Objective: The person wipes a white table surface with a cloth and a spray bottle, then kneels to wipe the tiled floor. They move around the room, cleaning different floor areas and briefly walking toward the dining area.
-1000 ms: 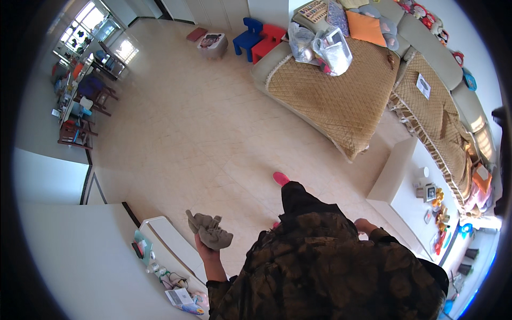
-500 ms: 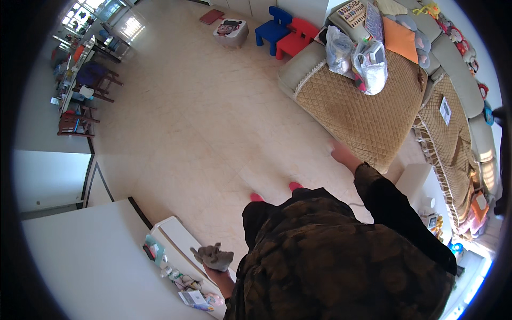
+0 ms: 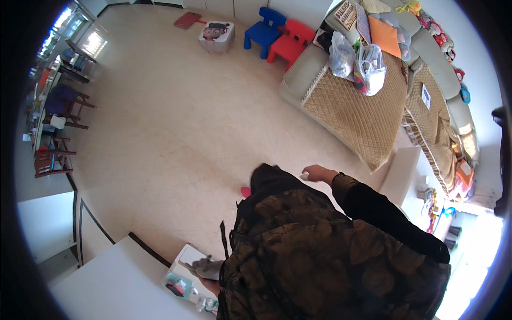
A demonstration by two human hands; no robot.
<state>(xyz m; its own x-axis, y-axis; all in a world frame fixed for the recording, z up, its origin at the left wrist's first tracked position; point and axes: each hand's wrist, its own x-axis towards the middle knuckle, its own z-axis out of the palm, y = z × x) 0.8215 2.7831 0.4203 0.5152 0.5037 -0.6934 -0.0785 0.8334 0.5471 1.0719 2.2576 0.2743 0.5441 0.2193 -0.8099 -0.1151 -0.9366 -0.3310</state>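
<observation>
My left hand (image 3: 211,286) is low beside my body, beside a white cabinet top with small items on it. It is closed on a crumpled grey cloth (image 3: 207,268), whose folds hide most of the fingers. My right hand (image 3: 321,173) is held out in front of me, above the floor. Its fingers are bent together, and a small pale thing (image 3: 304,176) shows at their tips, too small to name.
On the narrow white cabinet (image 3: 186,255) stands a teal box (image 3: 178,285). A brown-quilted sofa (image 3: 352,114) bears plastic bags (image 3: 370,72). A red chair (image 3: 292,40), a blue chair (image 3: 265,32) and a printed stool (image 3: 217,40) stand far ahead. Wooden chairs (image 3: 56,160) line the left.
My right hand has come leftward and nearer my body. My left hand with the grey cloth has dropped closer to my side. The view has shifted, and one leg has stepped forward.
</observation>
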